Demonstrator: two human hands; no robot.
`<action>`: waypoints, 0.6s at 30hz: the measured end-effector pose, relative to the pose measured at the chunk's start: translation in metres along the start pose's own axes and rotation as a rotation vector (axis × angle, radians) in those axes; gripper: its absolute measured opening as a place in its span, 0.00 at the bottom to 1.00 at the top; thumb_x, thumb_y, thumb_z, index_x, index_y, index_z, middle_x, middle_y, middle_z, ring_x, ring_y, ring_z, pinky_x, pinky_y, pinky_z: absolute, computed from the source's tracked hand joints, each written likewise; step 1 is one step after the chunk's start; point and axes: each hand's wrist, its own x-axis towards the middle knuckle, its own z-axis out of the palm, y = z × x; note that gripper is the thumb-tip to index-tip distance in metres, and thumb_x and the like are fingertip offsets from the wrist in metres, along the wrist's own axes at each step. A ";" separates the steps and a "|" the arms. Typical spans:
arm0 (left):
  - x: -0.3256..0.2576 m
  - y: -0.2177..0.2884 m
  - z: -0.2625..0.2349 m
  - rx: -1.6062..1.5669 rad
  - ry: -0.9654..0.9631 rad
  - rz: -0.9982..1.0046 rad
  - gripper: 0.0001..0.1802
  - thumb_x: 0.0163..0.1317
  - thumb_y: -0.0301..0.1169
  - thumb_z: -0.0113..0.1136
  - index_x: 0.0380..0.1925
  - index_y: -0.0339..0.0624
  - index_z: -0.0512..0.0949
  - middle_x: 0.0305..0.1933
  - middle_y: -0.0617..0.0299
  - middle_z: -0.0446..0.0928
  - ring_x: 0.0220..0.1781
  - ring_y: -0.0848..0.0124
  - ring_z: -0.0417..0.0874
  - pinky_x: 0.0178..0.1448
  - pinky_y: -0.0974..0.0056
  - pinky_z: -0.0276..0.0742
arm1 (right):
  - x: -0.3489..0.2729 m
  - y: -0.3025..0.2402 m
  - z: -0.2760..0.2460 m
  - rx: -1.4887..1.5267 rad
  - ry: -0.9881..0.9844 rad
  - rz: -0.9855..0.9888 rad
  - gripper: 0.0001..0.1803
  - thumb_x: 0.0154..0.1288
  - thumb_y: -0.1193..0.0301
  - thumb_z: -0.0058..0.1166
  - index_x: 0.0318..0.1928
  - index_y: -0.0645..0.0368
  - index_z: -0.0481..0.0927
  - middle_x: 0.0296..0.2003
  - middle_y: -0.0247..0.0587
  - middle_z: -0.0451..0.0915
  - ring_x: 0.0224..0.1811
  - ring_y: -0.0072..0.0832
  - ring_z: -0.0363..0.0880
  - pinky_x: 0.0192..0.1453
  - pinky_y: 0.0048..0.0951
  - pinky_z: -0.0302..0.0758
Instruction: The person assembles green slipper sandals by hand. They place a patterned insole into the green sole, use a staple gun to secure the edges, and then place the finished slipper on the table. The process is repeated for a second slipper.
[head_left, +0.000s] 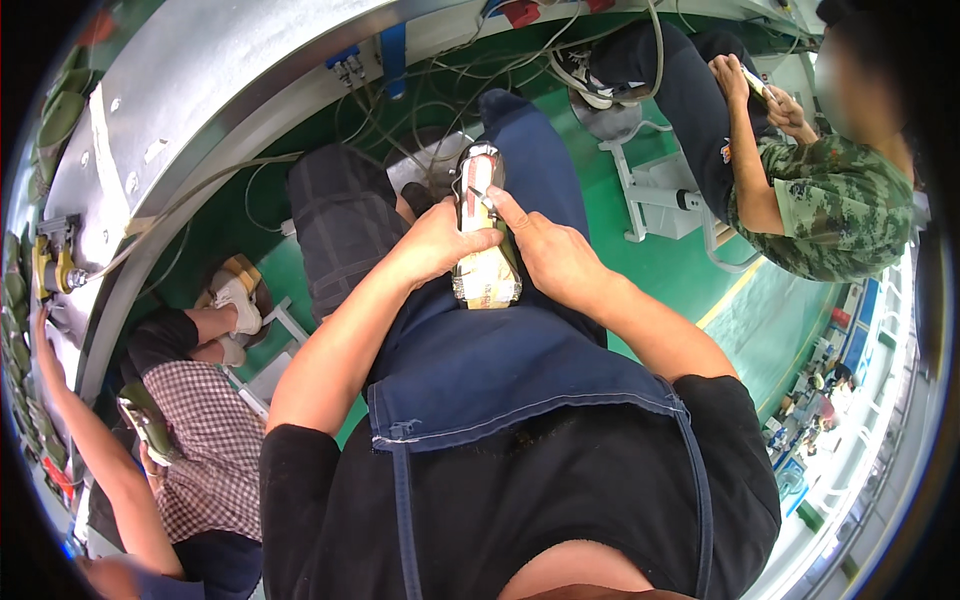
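A shoe [487, 272] lies along my lap, its underside apparently facing up. It has dark edges, a pale yellowish part nearest me and a reddish patch toward the far end. My left hand [440, 243] wraps its left side, with the thumb laid across the middle. From the right, my right hand [556, 255] reaches over the shoe, its index finger bent toward the surface and the other fingers curled under. At that fingertip is a small thin dark and shiny piece [487, 199], too small to name.
A metal-topped bench [190, 75] curves along the left and far side, with green shoe parts [62, 115] at its outer edge. Hoses and cables [430, 90] hang beneath it. One co-worker [820, 200] sits at right; another [200, 440] at left holds a green shoe [147, 425].
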 end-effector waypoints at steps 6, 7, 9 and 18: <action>-0.005 0.004 0.000 0.122 0.026 0.006 0.30 0.62 0.42 0.73 0.56 0.29 0.79 0.51 0.46 0.86 0.52 0.59 0.89 0.59 0.57 0.82 | -0.008 -0.004 0.008 0.099 0.095 0.033 0.42 0.72 0.76 0.47 0.84 0.44 0.53 0.38 0.55 0.79 0.35 0.56 0.83 0.42 0.53 0.82; -0.005 0.008 0.000 0.133 0.023 0.015 0.29 0.61 0.42 0.73 0.54 0.30 0.80 0.50 0.45 0.87 0.51 0.57 0.90 0.58 0.57 0.82 | -0.009 -0.005 0.007 0.050 0.076 0.021 0.41 0.72 0.76 0.47 0.84 0.44 0.54 0.38 0.54 0.79 0.35 0.56 0.83 0.42 0.53 0.82; -0.004 0.003 0.000 0.119 0.022 0.020 0.29 0.61 0.42 0.73 0.54 0.30 0.80 0.50 0.45 0.86 0.52 0.57 0.89 0.58 0.56 0.82 | -0.009 -0.006 0.007 -0.047 0.039 0.000 0.41 0.72 0.76 0.48 0.83 0.45 0.55 0.37 0.53 0.79 0.34 0.56 0.82 0.41 0.53 0.82; -0.007 -0.024 0.000 0.182 0.055 0.103 0.37 0.63 0.43 0.74 0.62 0.28 0.73 0.55 0.44 0.84 0.59 0.57 0.86 0.65 0.56 0.79 | -0.009 -0.016 0.006 0.057 0.141 0.017 0.35 0.71 0.76 0.53 0.77 0.52 0.61 0.39 0.58 0.81 0.39 0.60 0.83 0.43 0.57 0.80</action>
